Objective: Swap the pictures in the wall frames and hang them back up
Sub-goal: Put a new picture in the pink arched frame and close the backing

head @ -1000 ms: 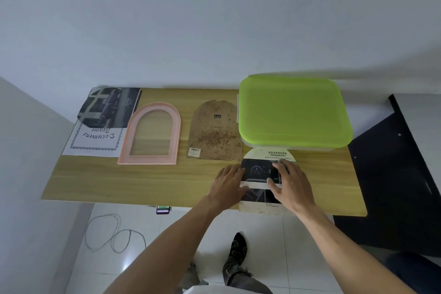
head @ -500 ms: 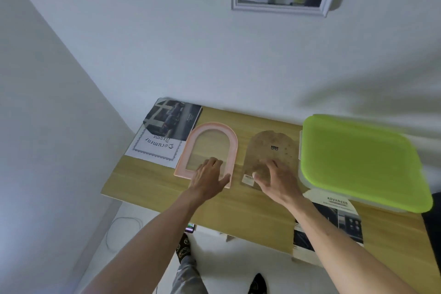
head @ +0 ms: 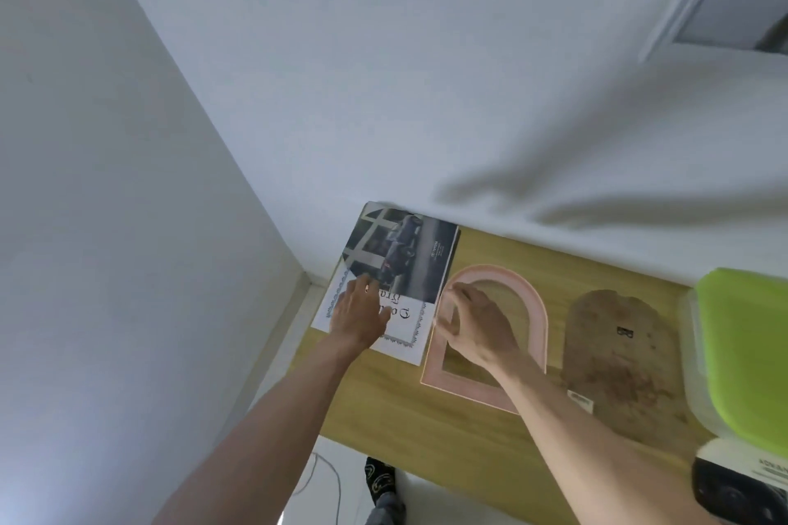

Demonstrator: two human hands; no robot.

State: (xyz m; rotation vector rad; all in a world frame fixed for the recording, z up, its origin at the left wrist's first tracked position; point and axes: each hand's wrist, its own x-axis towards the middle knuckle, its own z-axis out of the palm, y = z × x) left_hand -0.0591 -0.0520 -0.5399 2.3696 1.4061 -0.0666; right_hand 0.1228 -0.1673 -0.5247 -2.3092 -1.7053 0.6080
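View: single head-worn wide-angle camera
Position: above the wooden table's (head: 447,431) near edge, close
Facing: forward and down, tilted toward the room corner
Shared views: none, only one

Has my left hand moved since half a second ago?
Yes. The left hand went from the pink arched frame leftward onto the document paper beside it, near the table's left end.

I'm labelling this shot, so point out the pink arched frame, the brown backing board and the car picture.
pink arched frame (head: 538,313), head view, right side of its rim.
brown backing board (head: 618,358), head view, its middle.
car picture (head: 405,251), head view, its dark printed middle.
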